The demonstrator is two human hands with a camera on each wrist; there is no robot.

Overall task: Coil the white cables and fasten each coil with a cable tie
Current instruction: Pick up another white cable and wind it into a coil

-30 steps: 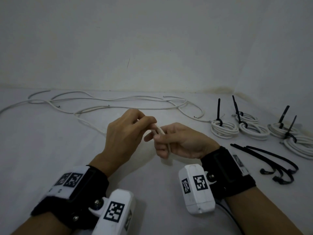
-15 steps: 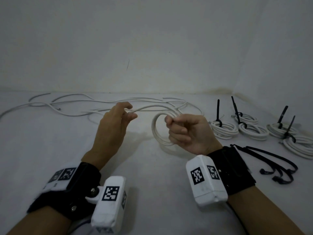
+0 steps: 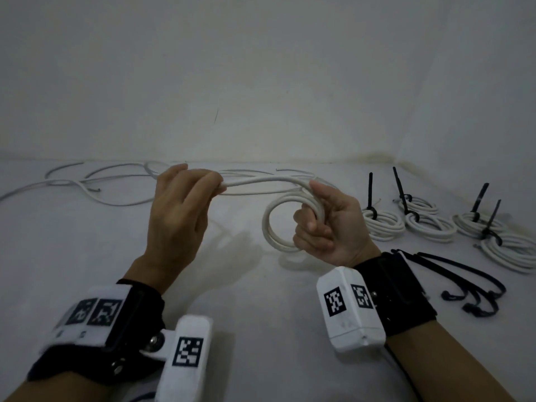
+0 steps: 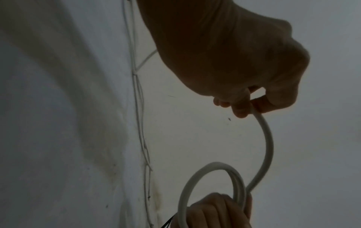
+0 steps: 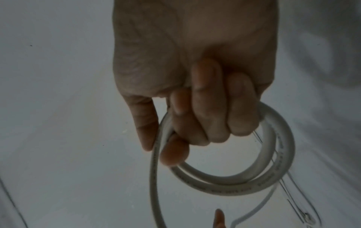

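Our right hand grips the coil; our left hand, leftward, pinches the cable feeding crosswise

White bench meeting a pale wall. On it: loose white cables at far left; four tied coils with upright black ties at right; spare black cable ties nearer.
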